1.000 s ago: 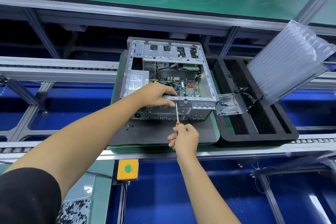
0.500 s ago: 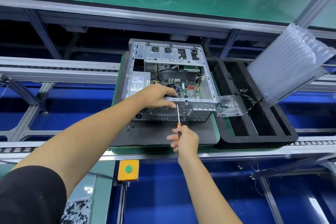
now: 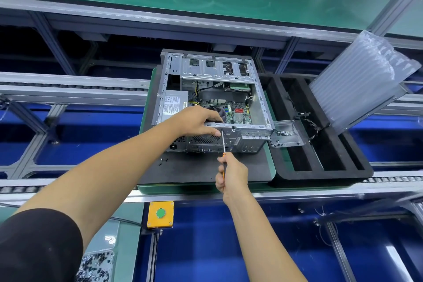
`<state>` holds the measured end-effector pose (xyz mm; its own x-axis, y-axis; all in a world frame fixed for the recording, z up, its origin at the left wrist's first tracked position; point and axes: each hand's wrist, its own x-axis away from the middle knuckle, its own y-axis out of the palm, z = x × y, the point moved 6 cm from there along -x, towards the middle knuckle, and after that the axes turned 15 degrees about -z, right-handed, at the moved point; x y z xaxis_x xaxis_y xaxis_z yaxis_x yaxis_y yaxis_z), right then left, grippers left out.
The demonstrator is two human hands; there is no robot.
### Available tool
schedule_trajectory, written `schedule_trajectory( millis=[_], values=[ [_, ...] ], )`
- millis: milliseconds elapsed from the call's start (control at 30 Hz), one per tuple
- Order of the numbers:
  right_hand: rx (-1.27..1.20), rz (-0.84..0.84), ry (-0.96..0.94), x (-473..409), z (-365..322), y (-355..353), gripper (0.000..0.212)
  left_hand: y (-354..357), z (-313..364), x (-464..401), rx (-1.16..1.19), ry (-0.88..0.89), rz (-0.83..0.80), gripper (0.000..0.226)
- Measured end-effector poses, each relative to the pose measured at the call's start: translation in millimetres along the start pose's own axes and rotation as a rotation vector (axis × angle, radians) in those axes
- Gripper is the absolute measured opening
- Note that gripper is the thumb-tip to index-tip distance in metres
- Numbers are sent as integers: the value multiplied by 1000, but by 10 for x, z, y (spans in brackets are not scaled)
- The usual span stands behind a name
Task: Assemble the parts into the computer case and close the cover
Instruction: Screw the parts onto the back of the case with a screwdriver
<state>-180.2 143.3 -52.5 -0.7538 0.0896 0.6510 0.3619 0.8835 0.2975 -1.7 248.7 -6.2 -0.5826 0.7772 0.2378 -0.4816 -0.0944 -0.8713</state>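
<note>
An open metal computer case (image 3: pixel 258 107) lies on a dark mat (image 3: pixel 194 171), its motherboard and power supply (image 3: pixel 171 105) showing. My left hand (image 3: pixel 196 121) grips the case's near top edge, fingers curled over the rim and thumb on the rear panel. My right hand (image 3: pixel 232 175) holds an orange-handled screwdriver (image 3: pixel 222 144). Its tip meets the rear panel just below the rim, beside my left thumb.
A black foam tray (image 3: pixel 320 174) with cables sits right of the case, with a small clear screw box (image 3: pixel 286 135) on its edge and an air-cushion pack (image 3: pixel 361 82) leaning over it. Loose screws (image 3: pixel 163 161) lie on the mat. A yellow box with a green button (image 3: pixel 160 213) hangs below.
My right hand has shifted slightly on the screwdriver handle while the tip stays at the same spot on the rear panel. My left hand keeps its hold on the rim.
</note>
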Motion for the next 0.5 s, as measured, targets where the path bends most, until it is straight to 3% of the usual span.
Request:
schedule_trajectory(
  millis=[100,167,300,333,400,500],
  values=[
    [269,148,-226,18,-122,-87,16,-6,-1,7,7,1,6,58],
    [349,153,-241,33,-131,-106,12,-4,2,6,5,3,7,58],
    [-192,-107,119,-5,22,-37,15,-3,10,10,6,8,12,58],
    [-229,-132,150,-6,28,-30,17,-6,15,7,4,11,8,58],
    [-132,-92,119,-20,33,-40,17,-12,20,3,5,7,2,59],
    [156,78,-124,4,-50,-65,14,-12,8,-2,21,-1,1,59]
  ],
)
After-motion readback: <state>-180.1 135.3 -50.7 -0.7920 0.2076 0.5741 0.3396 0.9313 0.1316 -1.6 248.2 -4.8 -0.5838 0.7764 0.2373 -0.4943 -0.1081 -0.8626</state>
